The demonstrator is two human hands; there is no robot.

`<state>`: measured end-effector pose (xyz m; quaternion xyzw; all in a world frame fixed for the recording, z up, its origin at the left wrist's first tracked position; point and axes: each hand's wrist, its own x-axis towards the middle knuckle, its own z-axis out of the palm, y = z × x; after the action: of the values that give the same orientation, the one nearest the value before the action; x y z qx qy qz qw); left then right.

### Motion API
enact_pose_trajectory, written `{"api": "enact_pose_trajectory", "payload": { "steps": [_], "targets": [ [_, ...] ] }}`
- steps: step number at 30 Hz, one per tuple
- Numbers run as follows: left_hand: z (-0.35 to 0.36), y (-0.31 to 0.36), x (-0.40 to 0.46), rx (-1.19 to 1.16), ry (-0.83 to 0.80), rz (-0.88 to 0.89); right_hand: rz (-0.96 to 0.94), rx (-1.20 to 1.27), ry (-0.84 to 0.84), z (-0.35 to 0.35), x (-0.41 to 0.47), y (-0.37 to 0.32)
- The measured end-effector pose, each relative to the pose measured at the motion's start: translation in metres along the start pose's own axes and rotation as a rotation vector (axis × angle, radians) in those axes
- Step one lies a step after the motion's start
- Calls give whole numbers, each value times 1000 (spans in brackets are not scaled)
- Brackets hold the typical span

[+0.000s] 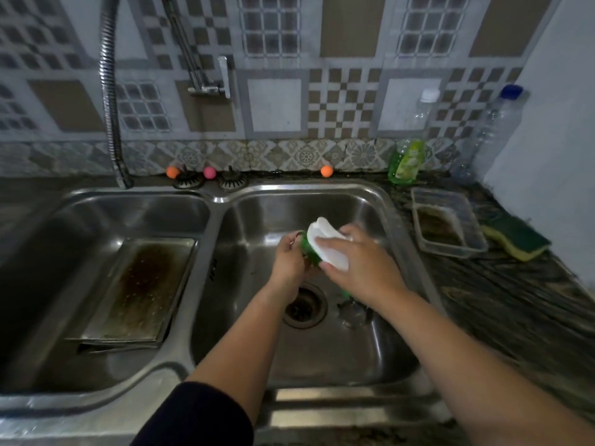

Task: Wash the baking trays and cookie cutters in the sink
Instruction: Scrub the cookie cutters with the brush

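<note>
Scrubbing: the right hand (360,265) is pressing a white-and-green sponge pad (325,246) onto a small green cookie cutter (310,257), which the left hand (288,260) is pinching above the right steel sink basin (370,201).
Trays: the stained metal baking trays (138,291) are lying stacked in the left basin.
Risk: the wet cutter is likely slipping toward the open drain (304,305).

Dark counter (502,294): sponge (516,238), container (450,220)

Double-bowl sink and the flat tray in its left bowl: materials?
Double-bowl sink: looks like brushed stainless steel, grey with soft streaked reflections. Flat rectangular tray: seemingly bare metal, aluminium or steel, shiny rim, centre dulled by brown baked-on residue.
</note>
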<state>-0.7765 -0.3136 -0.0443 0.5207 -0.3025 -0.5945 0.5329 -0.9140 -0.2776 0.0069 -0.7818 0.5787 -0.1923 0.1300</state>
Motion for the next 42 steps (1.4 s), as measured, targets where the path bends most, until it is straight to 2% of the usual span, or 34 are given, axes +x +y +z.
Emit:
{"api": "enact_pose_trajectory", "payload": {
  "steps": [2,6,9,11,13,15,17,19,21,23,26,28,30,31,34,36,38,40,42],
  "targets": [
    [-9,0,-4,47,16,4,-8,-67,-4,12,-2,-2],
    [-24,4,-11,60,109,52,37,-42,151,13,9,-12],
    [-30,13,-19,46,93,117,-50,-129,74,18,6,-20],
    [-33,14,-23,81,91,162,-36,-167,51,19,6,-22],
    [-33,15,-26,85,133,186,48,-119,129,16,8,-24],
    [-34,19,-26,73,160,217,41,-79,196,14,7,-28],
    [-35,24,-26,113,155,241,-36,-123,124,17,2,-33],
    [-36,23,-26,143,144,249,-12,-147,62,16,2,-34],
    [-38,19,-26,183,154,266,100,-104,122,10,8,-33],
    [-38,18,-26,174,164,282,111,-52,197,6,10,-34],
    [-37,24,-25,126,130,295,22,-126,123,9,5,-38],
    [-37,23,-25,153,120,320,101,-148,79,5,7,-33],
    [-40,21,-24,200,139,349,170,-82,142,-2,10,-26],
    [-41,22,-23,213,143,360,139,-49,159,-4,9,-24],
    [-41,25,-22,280,121,420,-31,-112,56,0,2,-29],
    [-40,23,-22,339,111,469,31,-141,34,1,4,-29],
    [-41,23,-24,361,117,515,119,-108,105,-3,9,-25],
    [-41,26,-24,394,135,550,83,-83,126,-4,9,-25],
    [-41,29,-23,421,121,580,13,-106,67,0,7,-28]
  ]
}}
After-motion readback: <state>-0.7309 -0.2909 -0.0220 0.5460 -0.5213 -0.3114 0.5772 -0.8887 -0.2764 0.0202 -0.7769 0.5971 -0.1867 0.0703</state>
